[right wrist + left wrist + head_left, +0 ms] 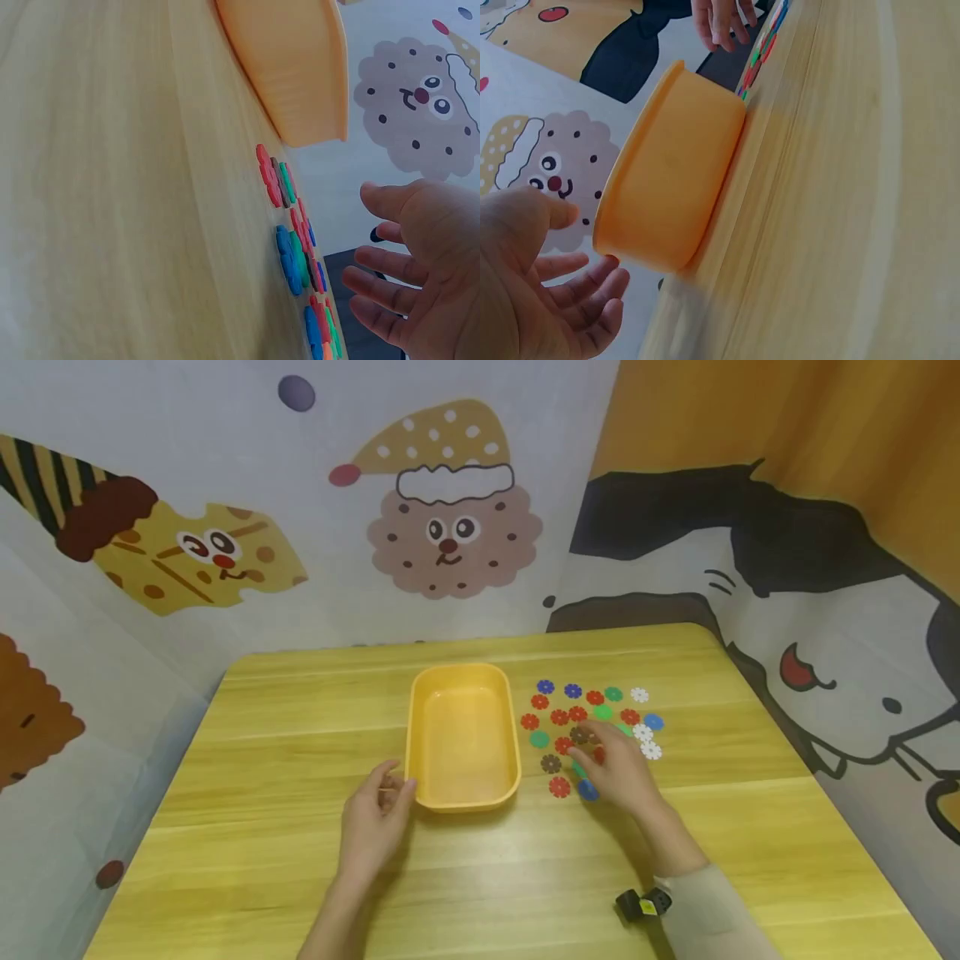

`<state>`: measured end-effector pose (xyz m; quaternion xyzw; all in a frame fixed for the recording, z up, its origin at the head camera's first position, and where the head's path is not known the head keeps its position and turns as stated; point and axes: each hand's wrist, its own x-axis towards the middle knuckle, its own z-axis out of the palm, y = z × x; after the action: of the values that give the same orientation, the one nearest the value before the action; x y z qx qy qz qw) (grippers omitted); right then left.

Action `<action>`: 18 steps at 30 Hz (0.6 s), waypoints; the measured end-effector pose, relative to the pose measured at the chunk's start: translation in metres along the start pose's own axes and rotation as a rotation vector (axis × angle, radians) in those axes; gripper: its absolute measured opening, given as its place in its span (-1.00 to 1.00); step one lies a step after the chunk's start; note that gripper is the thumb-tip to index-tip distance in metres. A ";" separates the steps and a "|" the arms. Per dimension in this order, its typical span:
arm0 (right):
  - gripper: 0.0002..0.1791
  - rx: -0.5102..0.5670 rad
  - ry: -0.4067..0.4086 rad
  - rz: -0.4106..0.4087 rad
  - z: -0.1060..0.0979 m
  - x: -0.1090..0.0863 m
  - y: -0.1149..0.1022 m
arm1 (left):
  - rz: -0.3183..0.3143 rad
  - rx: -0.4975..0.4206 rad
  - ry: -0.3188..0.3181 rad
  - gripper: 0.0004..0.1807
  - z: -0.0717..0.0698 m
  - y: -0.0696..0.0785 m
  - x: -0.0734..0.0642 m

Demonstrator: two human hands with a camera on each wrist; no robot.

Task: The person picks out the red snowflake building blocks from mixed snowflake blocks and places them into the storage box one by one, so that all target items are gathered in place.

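An orange-yellow plastic tray (pixel 463 807) stands on the wooden table, with nothing in it. My left hand (pixel 377 822) is at its near left corner, fingers loosely bent beside the rim; in the left wrist view, that hand (pixel 562 285) is near the tray's end wall (pixel 667 172). Right of the tray lie several flat, notched plastic discs, among them a red disc (pixel 559 787), a brown disc (pixel 551 764), a white disc (pixel 651 750) and a blue disc (pixel 654 722). Over them hovers my right hand (pixel 618 768), thumb and fingers apart, holding nothing visible; it hides some discs.
The light wooden table (pixel 285 735) reaches back to a wall cloth (pixel 300 618) printed with cartoon figures. A small black device (pixel 642 905) is strapped at the right wrist, by the sleeve (pixel 712 906).
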<state>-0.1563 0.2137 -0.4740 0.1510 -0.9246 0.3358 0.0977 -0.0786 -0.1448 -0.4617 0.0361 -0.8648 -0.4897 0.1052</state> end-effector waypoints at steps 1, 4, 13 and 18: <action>-0.48 0.002 0.000 -0.001 0.001 0.000 0.001 | -0.014 -0.009 0.000 -0.53 0.001 0.000 0.000; -0.49 -0.004 -0.004 0.001 0.001 0.002 0.002 | -0.034 -0.018 0.010 -0.54 0.003 0.000 0.000; -0.48 -0.017 -0.037 0.062 0.002 0.005 0.004 | -0.067 -0.023 0.023 -0.53 0.009 -0.001 0.001; -0.49 -0.023 -0.047 0.072 0.004 0.009 0.007 | -0.096 -0.036 0.015 -0.56 0.010 -0.001 0.001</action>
<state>-0.1671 0.2147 -0.4786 0.1245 -0.9353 0.3246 0.0657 -0.0820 -0.1368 -0.4674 0.0794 -0.8522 -0.5094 0.0889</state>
